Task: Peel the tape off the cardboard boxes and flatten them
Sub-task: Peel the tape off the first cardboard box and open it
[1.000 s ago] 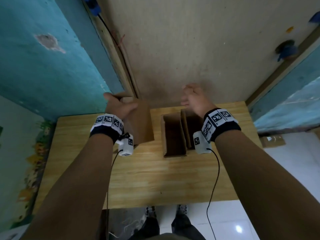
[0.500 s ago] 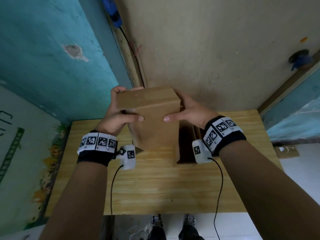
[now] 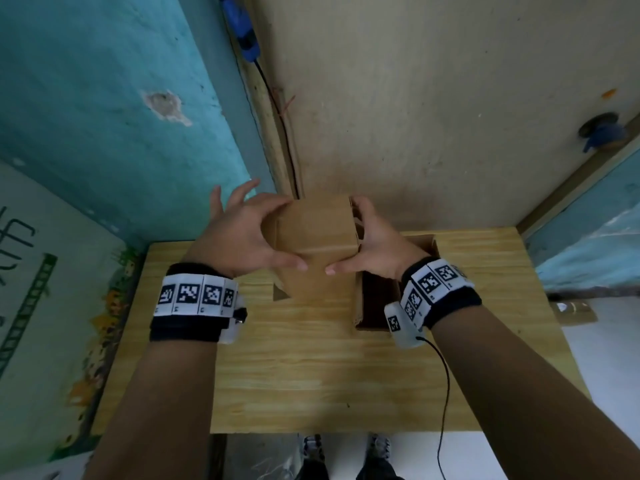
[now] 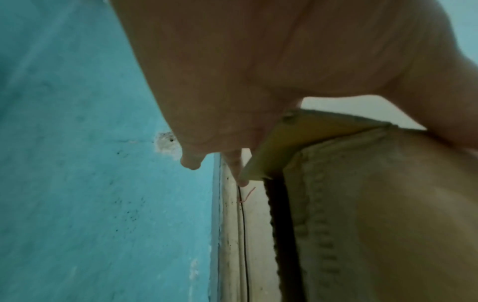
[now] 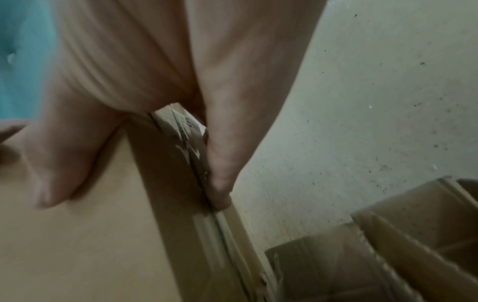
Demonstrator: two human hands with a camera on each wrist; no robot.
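A closed cardboard box (image 3: 317, 233) is gripped between the left hand (image 3: 239, 237) and the right hand (image 3: 375, 247), thumbs curled onto its near edge, and is held above the wooden surface (image 3: 311, 368). Right of the held box, an open box (image 3: 375, 299) is seen lying on the surface; its contents cannot be made out. A torn printed label (image 5: 186, 124), unreadable, is seen under the right-hand fingers (image 5: 220, 183).

Near half of the desk (image 3: 311, 375) lies bare; the open box (image 3: 377, 299) blocks the right rear, the wall (image 3: 433, 116) closes the far side.
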